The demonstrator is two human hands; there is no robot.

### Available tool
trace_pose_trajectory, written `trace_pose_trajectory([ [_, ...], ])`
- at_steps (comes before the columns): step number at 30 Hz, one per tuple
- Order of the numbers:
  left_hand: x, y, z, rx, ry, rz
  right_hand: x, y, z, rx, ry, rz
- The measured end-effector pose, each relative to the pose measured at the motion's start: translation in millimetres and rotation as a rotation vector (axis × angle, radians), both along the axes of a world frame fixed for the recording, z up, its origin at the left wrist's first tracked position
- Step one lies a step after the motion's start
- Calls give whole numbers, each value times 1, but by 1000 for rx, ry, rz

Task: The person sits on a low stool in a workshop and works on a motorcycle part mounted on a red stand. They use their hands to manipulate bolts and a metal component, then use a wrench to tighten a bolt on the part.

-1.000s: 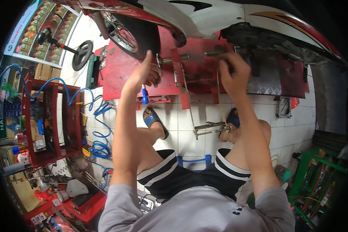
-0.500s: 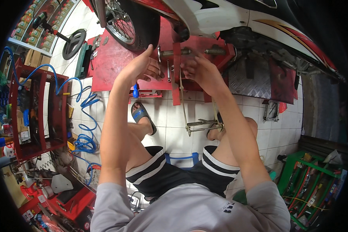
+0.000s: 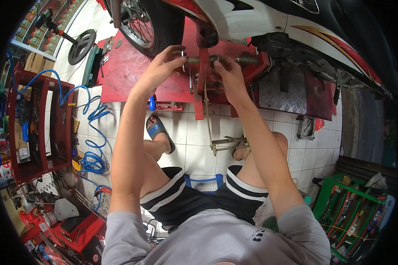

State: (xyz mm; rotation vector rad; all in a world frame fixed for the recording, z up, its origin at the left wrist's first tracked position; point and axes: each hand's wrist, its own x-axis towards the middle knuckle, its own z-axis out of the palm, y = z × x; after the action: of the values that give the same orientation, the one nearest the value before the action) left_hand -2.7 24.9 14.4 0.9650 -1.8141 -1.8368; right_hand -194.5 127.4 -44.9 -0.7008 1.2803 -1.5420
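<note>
Closest in, bottom centre: black shorts with white stripes (image 3: 168, 198), then a grey sandal (image 3: 162, 137) on white floor tiles (image 3: 199, 132). The threaded rod (image 3: 194, 60) sits upper centre, running sideways through a red upright plate (image 3: 199, 106) over a low red bench (image 3: 124, 84). Left hand (image 3: 163, 67): half-curled fingers at the silver disc (image 3: 183, 67) on the rod's left end, can't tell if they're actually gripping. Right hand (image 3: 232, 83): fingers grasping the rod beside the plate. A wrench (image 3: 190, 81) lies just left of that plate. Farther back, a motorbike (image 3: 256, 22) fills the top edge.
</note>
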Motion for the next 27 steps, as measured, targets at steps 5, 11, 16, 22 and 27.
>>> trace_pose_trajectory([
  [5, -1, 1, -1, 40, -60, 44, 1, -6, -7, -34, -4, -24],
  [11, 1, 1, -3, -19, -79, 46, 5, -7, -8, -113, 206, -62],
  [16, 3, 1, -2, -9, -96, 40, 8, -14, -8, -264, 210, -106],
  [22, 7, 4, 2, -4, -116, 49, 8, -11, -3, -202, 5, -69],
  [27, 6, 4, 3, -19, -127, 27, 4, -12, -8, -55, 78, -72],
])
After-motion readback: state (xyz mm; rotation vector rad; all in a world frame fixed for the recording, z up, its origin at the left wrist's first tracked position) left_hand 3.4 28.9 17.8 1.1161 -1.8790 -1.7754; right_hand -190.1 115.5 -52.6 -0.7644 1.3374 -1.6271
